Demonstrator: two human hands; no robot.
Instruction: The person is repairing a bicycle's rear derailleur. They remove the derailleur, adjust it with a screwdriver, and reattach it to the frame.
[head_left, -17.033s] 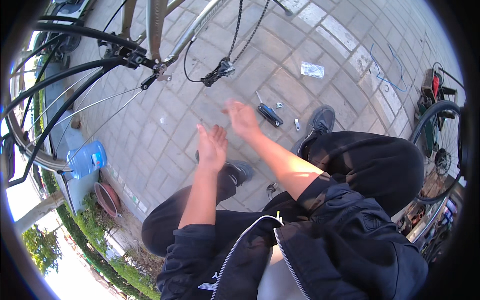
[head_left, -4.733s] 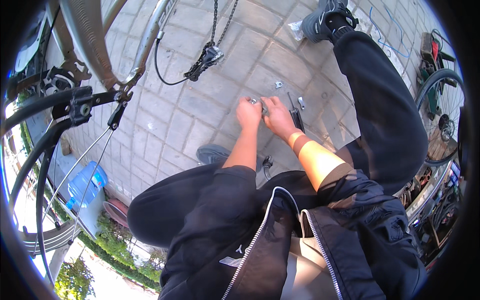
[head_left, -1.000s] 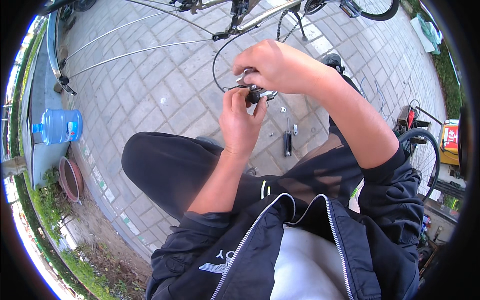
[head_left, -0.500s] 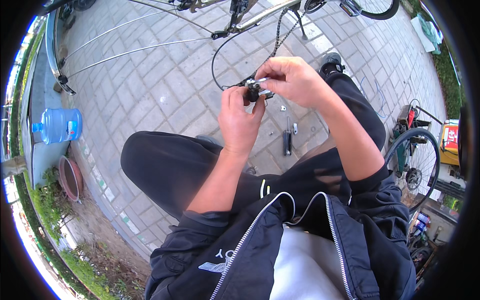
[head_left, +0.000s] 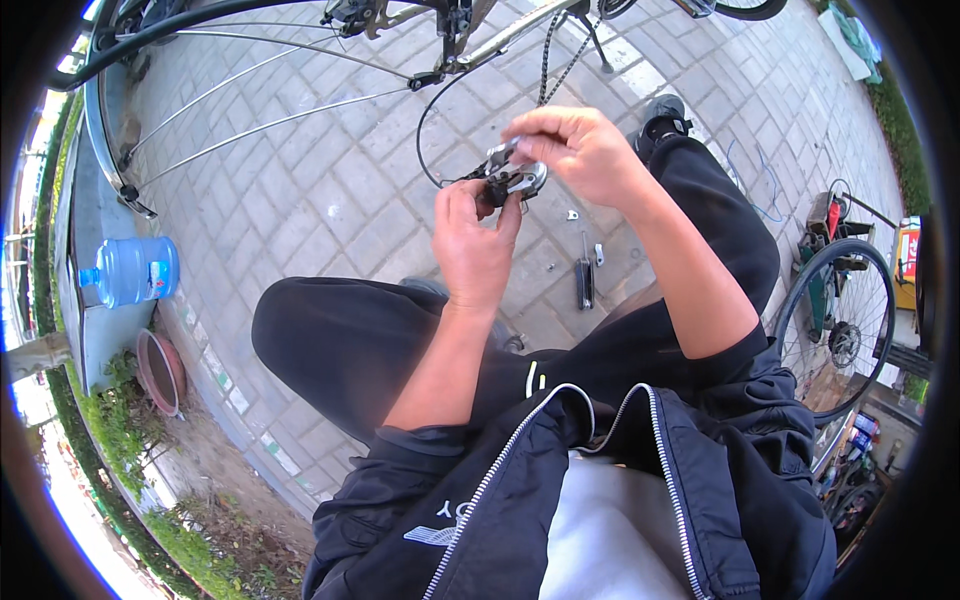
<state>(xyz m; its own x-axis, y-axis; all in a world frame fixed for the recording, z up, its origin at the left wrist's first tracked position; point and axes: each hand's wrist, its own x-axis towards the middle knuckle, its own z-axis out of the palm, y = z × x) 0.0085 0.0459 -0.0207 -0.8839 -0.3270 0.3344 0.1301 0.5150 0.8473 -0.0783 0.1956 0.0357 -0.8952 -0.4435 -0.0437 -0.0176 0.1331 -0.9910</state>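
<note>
Nearby, our left grip (head_left: 469, 240) clasps a black-and-silver metal bicycle derailleur (head_left: 516, 184); our right grip (head_left: 592, 158) is at its silver upper end, whether closed we cannot tell. Beyond, a slim black folding tool (head_left: 584, 284) lies on grey paving (head_left: 345, 205).

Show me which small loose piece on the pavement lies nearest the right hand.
The short silvery piece, alone beyond the black tool; the longer piece and tiny bit lie farther from the right hand.

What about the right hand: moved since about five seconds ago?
Yes, the right hand moved up the picture: below the topmost silver part on the paving then, above it now, by the derailleur.
</note>
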